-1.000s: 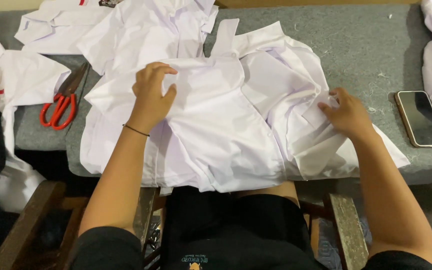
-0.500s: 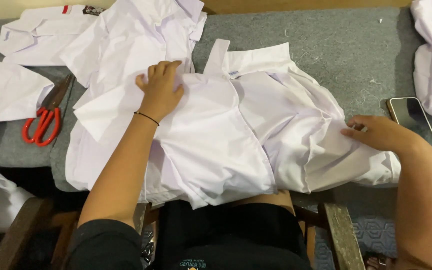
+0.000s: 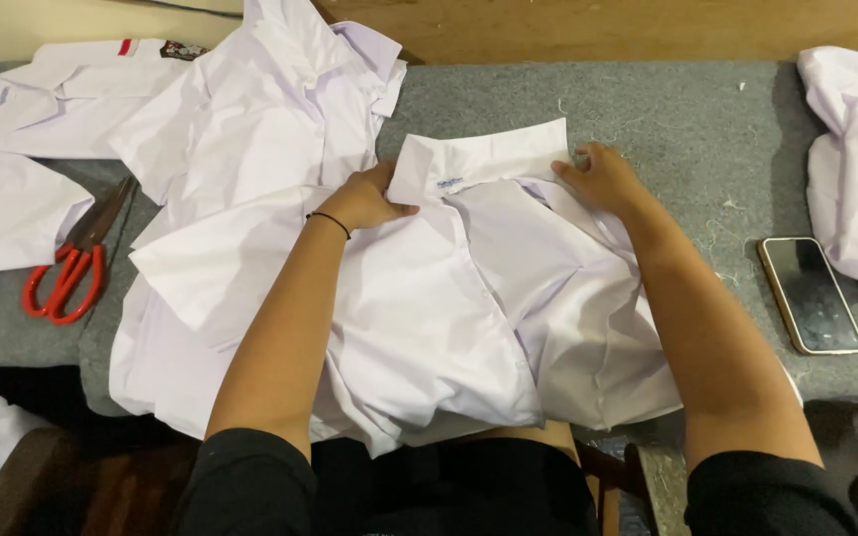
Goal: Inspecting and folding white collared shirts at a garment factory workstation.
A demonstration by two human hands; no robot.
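hands are both up at the collar (image 3: 479, 159) of a white shirt (image 3: 449, 298) spread on the grey felt surface (image 3: 667, 109). left hand (image 3: 367, 199) pinches the collar's left end, fingers closed on the cloth; right hand (image 3: 600, 177) lies mostly open, fingertips pressing the collar's right corner down. looks like the collar-squaring stage of a fold to me, body already tucked in. next move probably needs both ends kept level. red-handled scissors (image 3: 67, 278) sit off left, a phone (image 3: 809, 295) off right, more white shirts (image 3: 260, 109) behind.
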